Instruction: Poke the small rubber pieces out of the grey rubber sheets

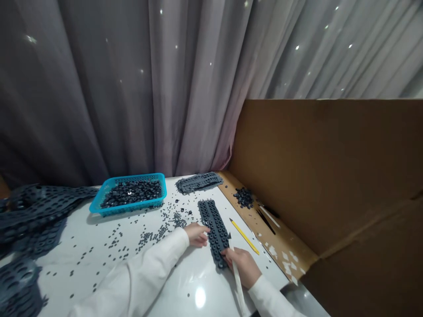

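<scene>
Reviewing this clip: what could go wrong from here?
The left sleeve lies close to scattered dark discs, so it might sweep some aside. The yellow pointed tool lies beside the studded strip, near the right hand; a sideways move could knock it. The blue basket holds many loose dark pieces, which could spill if it were bumped.
</scene>
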A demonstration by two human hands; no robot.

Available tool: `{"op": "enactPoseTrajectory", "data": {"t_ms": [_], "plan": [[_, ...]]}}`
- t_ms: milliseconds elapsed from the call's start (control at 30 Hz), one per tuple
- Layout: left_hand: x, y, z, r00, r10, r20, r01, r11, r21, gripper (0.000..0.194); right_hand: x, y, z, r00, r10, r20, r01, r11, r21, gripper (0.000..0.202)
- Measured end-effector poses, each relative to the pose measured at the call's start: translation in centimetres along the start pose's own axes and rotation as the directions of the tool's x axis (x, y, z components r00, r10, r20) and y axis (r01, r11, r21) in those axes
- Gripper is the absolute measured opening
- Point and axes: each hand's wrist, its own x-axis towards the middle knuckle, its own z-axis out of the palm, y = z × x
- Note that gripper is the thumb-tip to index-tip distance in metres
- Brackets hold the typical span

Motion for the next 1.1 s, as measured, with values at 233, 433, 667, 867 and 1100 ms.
{"op": "enactPoseTrajectory", "data": {"t_ms": [233, 433, 667, 867, 1100], "plan": [[3.8, 3.0, -1.0, 0.992, -0.128, 0.008, 0.129, 0.989, -0.079, 0.041, 1.9, -2.7, -2.0, 0.969, 0.059, -0.242, 0.013, 0.958, 0.287, 0.025], [2.3, 2.0, -1.0, 0.996, -0.065, -0.060, 0.064, 0.998, -0.014, 0.030, 2.6, -6.7, -3.4, 0.960, -0.018, -0.280, 0.130, 0.913, 0.387, 0.025], [1.1, 2.0, -1.3, 0.995, 0.081, -0.064, -0.091, 0.981, -0.169, 0.021, 1.7, -10.1, -3.2, 0.979, -0.052, -0.198, 0.139, 0.879, 0.456, 0.025], [-5.5, 1.4, -8.3, 0.910, 0.329, -0.252, -0.408, 0.819, -0.405, 0.031, 3.1, -12.6, -0.3, 0.975, -0.190, -0.113, 0.221, 0.836, 0.502, 0.021], [-10.0, -7.6, -15.2, 0.906, 0.261, -0.332, -0.396, 0.796, -0.457, 0.065, 5.0, -16.7, 7.6, 0.870, -0.453, 0.193, 0.413, 0.885, 0.216, 0.009]]}}
